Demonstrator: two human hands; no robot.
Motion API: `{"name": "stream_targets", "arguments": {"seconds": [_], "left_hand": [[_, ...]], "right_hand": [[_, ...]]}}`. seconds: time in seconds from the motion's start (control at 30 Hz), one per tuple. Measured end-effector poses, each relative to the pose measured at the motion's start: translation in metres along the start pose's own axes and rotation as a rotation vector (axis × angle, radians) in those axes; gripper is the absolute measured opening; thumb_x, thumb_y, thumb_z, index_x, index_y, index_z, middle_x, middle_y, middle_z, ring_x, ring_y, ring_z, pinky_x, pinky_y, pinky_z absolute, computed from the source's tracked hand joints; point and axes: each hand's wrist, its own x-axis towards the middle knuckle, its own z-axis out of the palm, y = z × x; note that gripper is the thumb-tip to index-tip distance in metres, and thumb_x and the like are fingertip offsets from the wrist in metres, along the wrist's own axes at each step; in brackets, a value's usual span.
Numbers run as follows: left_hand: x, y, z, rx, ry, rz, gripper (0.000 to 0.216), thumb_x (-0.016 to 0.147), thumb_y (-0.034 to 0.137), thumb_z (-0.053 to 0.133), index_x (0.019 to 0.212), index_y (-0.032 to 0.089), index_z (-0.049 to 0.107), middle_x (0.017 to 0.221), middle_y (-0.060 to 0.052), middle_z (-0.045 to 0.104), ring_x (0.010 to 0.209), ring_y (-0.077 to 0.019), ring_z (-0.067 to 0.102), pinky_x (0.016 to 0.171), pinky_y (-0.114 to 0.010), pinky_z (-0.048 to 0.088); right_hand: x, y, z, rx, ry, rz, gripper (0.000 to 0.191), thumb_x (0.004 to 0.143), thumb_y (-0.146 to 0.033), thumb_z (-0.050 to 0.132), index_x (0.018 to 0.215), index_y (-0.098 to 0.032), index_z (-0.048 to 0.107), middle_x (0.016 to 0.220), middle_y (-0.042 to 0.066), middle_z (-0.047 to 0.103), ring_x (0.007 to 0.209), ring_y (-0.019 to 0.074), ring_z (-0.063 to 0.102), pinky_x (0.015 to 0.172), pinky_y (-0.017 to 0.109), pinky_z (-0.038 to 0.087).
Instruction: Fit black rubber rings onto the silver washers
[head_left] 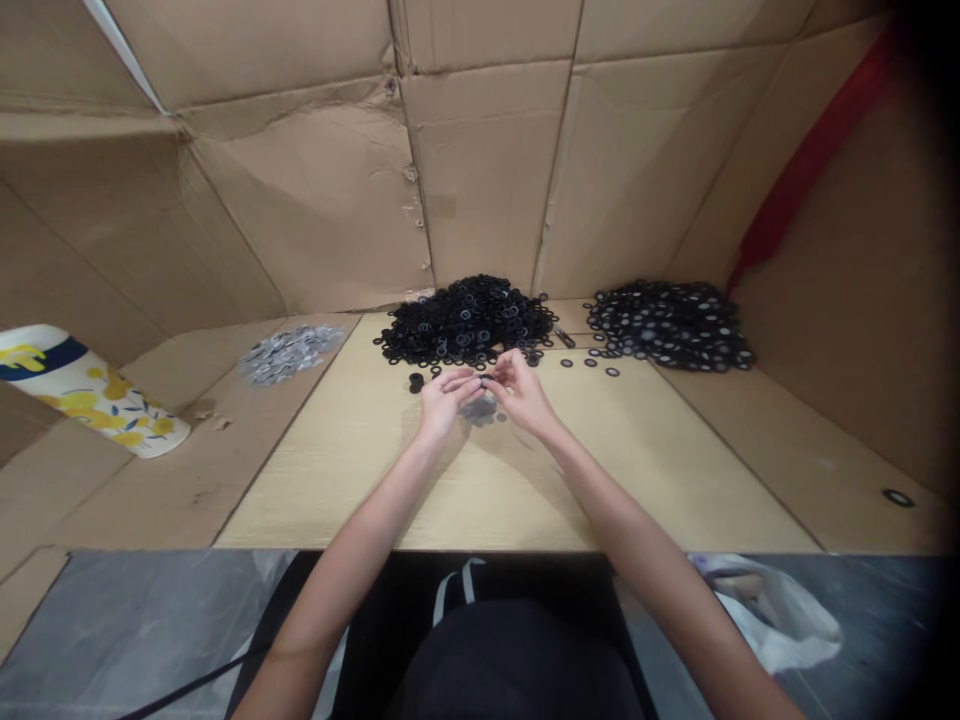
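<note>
My left hand and my right hand meet over the middle of the board, fingertips pinched together. Between them is a small black ring, partly hidden by the fingers. Just below the fingers lies a little cluster of grey discs. Beyond both hands rises a large pile of black rings. A short stack of black rings stands to the left of my left hand.
Silver discs are heaped at the left. At the right is a pile of black rings with pale centres, with several loose ones nearby. A patterned cylinder stands at far left. A small dark tool lies between the piles. Cardboard walls enclose the back and sides.
</note>
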Motion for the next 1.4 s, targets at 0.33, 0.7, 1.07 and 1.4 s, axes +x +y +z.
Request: {"name": "stream_targets", "arguments": {"seconds": [0.33, 0.7, 1.07, 1.4], "left_hand": [[-0.004, 0.002, 0.003, 0.163, -0.046, 0.062, 0.021, 0.052, 0.016, 0.074, 0.069, 0.013, 0.063, 0.066, -0.003, 0.064, 0.062, -0.012, 0.061, 0.072, -0.031, 0.05], [-0.005, -0.001, 0.009, -0.262, -0.123, -0.424, 0.019, 0.077, 0.031, 0.055, 0.078, 0.013, 0.058, 0.075, -0.007, 0.063, 0.073, -0.014, 0.062, 0.077, -0.028, 0.049], [-0.004, -0.003, 0.007, -0.364, -0.094, -0.478, 0.007, 0.075, 0.012, 0.053, 0.076, 0.013, 0.06, 0.07, -0.003, 0.061, 0.067, -0.0086, 0.059, 0.075, -0.022, 0.048], [0.001, -0.008, 0.0, 0.163, -0.06, -0.12, 0.017, 0.066, 0.023, 0.065, 0.079, 0.015, 0.057, 0.081, -0.005, 0.062, 0.072, -0.0125, 0.059, 0.077, -0.03, 0.047]], "right_hand": [[-0.003, -0.008, 0.003, -0.152, 0.083, 0.074, 0.021, 0.067, -0.021, 0.051, 0.08, -0.022, 0.035, 0.07, -0.002, 0.05, 0.062, 0.0122, 0.052, 0.059, 0.026, 0.043], [0.0, 0.002, 0.002, -0.017, 0.083, 0.039, 0.021, 0.068, -0.021, 0.054, 0.081, -0.022, 0.037, 0.075, -0.002, 0.05, 0.072, 0.0131, 0.053, 0.068, 0.029, 0.043], [-0.004, -0.004, 0.002, -0.275, 0.06, -0.08, 0.015, 0.073, -0.013, 0.045, 0.084, -0.022, 0.04, 0.083, 0.003, 0.048, 0.084, 0.0175, 0.048, 0.078, 0.033, 0.041], [-0.002, 0.005, -0.012, -0.612, -0.182, -0.17, 0.023, 0.076, -0.009, 0.039, 0.095, -0.018, 0.05, 0.089, 0.008, 0.058, 0.083, 0.02, 0.051, 0.074, 0.031, 0.04]]}}
